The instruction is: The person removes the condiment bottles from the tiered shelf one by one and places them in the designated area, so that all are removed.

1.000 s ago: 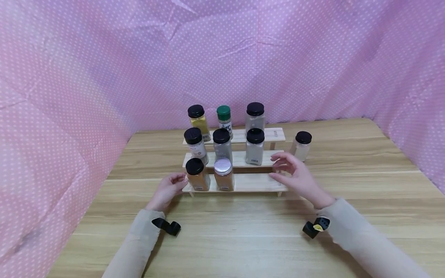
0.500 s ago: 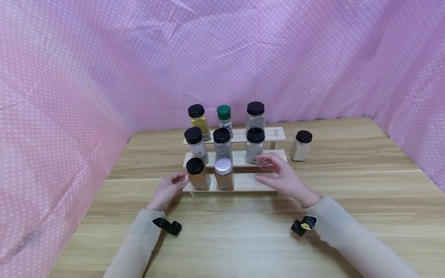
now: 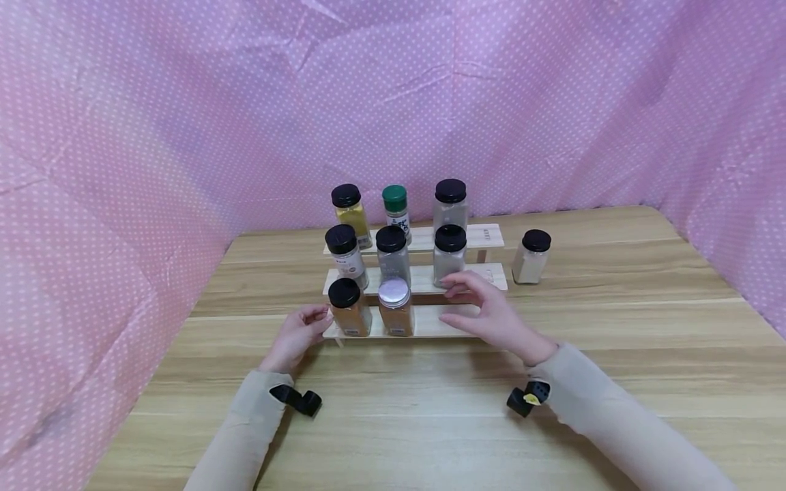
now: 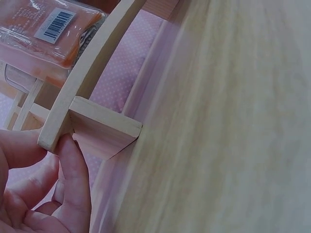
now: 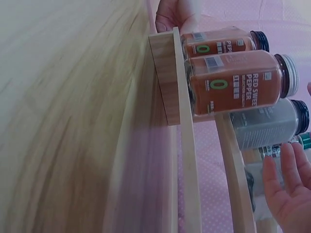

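Observation:
A three-tier wooden spice rack stands on the table with jars on each tier. Thumb and finger of my left hand pinch the left end of its lowest shelf, as the left wrist view shows. My right hand hovers over the right part of that shelf with fingers apart, holding nothing. Just behind its fingertips is a black-lidded clear jar on the middle tier; contact cannot be told. Two red sweet pepper jars, one silver-lidded and one black-lidded, stand on the lowest shelf.
On the top tier are a yellow spice jar, a green-lidded bottle and a black-lidded jar. Two more jars share the middle tier. Right of the rack, a pale-filled jar stands on the table. A pink dotted cloth hangs behind.
My right hand has moved left from beside the lone jar to in front of the middle tier's right jar. My left hand keeps its place on the rack.

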`<state>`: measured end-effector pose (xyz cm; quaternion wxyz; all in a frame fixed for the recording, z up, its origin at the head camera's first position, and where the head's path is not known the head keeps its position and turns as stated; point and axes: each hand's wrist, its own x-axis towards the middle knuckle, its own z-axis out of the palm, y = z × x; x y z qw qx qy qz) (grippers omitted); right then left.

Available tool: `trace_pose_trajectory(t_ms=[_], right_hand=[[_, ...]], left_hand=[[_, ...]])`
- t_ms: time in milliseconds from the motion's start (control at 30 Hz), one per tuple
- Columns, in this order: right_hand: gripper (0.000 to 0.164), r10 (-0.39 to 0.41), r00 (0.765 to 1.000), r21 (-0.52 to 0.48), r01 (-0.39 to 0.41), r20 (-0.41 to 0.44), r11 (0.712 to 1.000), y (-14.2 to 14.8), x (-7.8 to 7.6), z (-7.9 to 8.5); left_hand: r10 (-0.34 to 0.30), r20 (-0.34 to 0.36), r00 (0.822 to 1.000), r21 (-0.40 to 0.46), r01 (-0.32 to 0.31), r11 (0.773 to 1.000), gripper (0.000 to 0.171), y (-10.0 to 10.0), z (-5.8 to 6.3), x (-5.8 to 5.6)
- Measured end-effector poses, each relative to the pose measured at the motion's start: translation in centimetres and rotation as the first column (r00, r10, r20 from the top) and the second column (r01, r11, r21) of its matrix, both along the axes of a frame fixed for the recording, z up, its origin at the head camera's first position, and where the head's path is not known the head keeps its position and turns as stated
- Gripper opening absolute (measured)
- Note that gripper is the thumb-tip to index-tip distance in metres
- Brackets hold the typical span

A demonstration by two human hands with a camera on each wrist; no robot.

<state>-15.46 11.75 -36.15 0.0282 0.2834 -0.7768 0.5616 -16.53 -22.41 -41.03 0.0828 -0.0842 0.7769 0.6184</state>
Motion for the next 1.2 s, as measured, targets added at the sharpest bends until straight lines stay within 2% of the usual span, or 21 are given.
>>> trace_pose_trajectory(t_ms=[400,633,1200], right_hand=[[0.051,0.046,0.999,0.014,-0.046,-0.025,0.999,-2.0,0.0,0.7],[0.051,0.066,0.997,0.02,-0.066,-0.028,0.998,-3.0,-0.1,0.5],[0.066,0.052,0.999,0.036,-0.052,-0.005,0.998,-4.7,-0.4,-0.4]], left_hand=[[0.0,0.011,1.0,0.009,0.0,1.0,0.04,0.0,0.1,-0.1],[-0.004,0.01,1.0,0.005,0.004,1.0,0.04,0.0,0.1,0.0],[0.003,0.023,1.0,-0.025,-0.002,1.0,0.039,0.1,0.4,0.2]])
